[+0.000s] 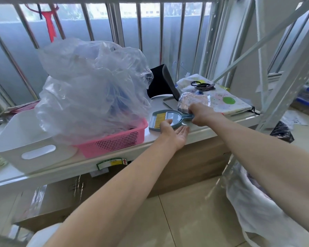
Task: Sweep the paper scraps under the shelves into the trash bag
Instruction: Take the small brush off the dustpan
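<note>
**Both hands at the small blue plastic dustpan (169,120) with its nested yellow-bristled brush (160,119).**
The right hand (202,114) grips the handle. The left hand (173,132), open and palm-up, touches the pan's near rim. The set lies on the white bench (89,162), its handle pointing right.

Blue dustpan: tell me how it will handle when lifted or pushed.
The dustpan looks like thin moulded plastic, so probably stiff and light. The brush nested in it may slide out if tipped. It would likely skid on the smooth shelf.
</note>
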The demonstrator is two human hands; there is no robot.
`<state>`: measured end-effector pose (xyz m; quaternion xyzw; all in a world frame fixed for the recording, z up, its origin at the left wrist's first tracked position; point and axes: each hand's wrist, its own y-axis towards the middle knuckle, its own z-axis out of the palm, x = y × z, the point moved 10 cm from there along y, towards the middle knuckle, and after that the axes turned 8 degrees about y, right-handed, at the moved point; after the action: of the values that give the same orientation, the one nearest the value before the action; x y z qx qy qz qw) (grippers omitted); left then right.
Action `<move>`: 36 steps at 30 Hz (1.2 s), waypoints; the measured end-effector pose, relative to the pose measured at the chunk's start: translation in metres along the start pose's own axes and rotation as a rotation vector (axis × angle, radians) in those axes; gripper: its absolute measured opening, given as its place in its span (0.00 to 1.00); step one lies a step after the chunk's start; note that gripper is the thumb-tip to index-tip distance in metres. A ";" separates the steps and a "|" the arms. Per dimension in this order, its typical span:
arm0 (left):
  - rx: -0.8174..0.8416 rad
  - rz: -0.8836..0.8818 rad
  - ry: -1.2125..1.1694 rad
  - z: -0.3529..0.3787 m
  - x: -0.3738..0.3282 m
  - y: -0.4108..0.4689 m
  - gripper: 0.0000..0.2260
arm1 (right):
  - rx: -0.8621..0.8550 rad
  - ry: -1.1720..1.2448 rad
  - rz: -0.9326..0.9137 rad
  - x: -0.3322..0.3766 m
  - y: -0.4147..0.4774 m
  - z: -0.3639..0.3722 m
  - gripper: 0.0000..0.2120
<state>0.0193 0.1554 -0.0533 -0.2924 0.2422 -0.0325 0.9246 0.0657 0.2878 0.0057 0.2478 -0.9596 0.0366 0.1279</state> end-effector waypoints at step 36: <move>0.167 0.433 0.597 -0.033 -0.028 -0.041 0.16 | -0.327 0.534 0.138 0.006 -0.192 0.025 0.06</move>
<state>-0.0168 0.1099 -0.0419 -0.1354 0.5539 0.0604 0.8192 0.1475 0.1139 -0.0153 0.1399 -0.9000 -0.0459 0.4104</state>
